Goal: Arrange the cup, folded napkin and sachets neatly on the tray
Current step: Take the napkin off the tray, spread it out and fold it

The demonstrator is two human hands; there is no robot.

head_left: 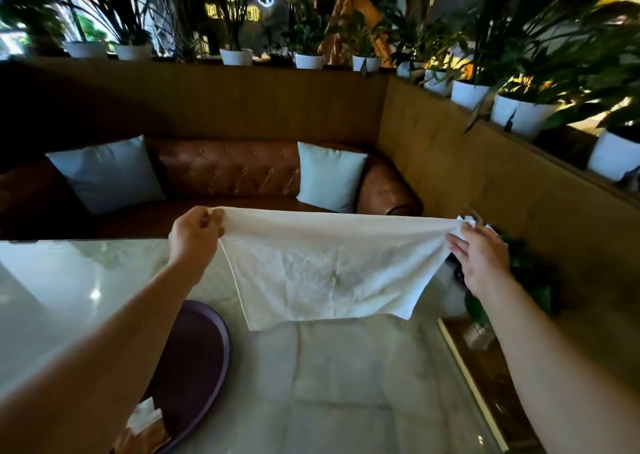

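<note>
A white cloth napkin [325, 266] hangs spread out in the air above the table, unfolded and creased. My left hand [195, 237] pinches its upper left corner. My right hand [479, 258] pinches its upper right corner, fingers partly extended. Below my left forearm lies a round purple tray [204, 349], partly hidden by the arm. On the tray's near edge sit sachets [145, 422], white and brown, partly cut off by my arm. No cup is in view.
The glossy white table [346, 384] spreads under the napkin. A wooden box with a small glass vase [479, 336] stands at the table's right edge. Behind are a brown leather sofa [228, 173] with pale cushions and potted plants along a ledge.
</note>
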